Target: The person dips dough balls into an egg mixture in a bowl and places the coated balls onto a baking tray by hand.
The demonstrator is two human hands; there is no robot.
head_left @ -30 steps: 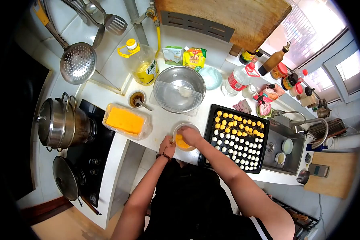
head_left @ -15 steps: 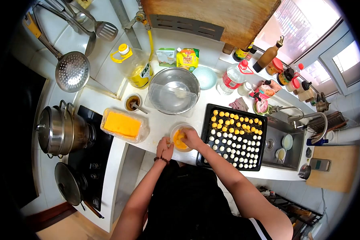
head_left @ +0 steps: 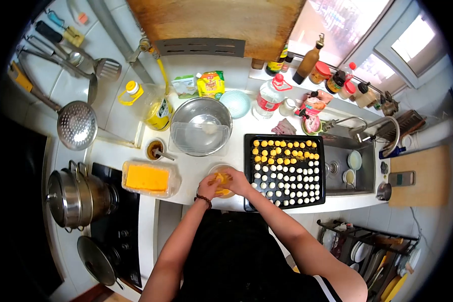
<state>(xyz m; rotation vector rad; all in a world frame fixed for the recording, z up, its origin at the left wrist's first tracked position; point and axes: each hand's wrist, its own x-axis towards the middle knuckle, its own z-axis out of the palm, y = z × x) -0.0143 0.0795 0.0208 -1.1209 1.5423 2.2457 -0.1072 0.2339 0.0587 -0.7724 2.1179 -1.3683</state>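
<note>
My left hand [head_left: 207, 186], with a beaded bracelet at the wrist, and my right hand [head_left: 238, 182] meet over a small clear bowl [head_left: 219, 166]. Both sets of fingers are closed around a soft orange-yellow lump [head_left: 221, 177]; its exact kind is unclear. More orange-yellow matter [head_left: 225, 193] lies in the bowl below. Right of the hands, a black baking tray [head_left: 247, 168] carries rows of small balls, orange-yellow ones [head_left: 287, 143] at the back and white ones [head_left: 299, 178] toward the front. On the left sits a plastic container [head_left: 173, 177] with an orange-yellow block [head_left: 147, 177].
Behind the bowl stand a steel basin [head_left: 178, 111] with a clear plastic lid on it, a small cup [head_left: 152, 150] with a spoon, an oil jug [head_left: 158, 111] and a water bottle [head_left: 270, 95]. A stove [head_left: 123, 216] is left, a sink [head_left: 365, 186] right.
My hands have come together, with the left now over the bowl against the right. The orange-yellow lump is now raised between them. The camera view has shifted and tilted slightly.
</note>
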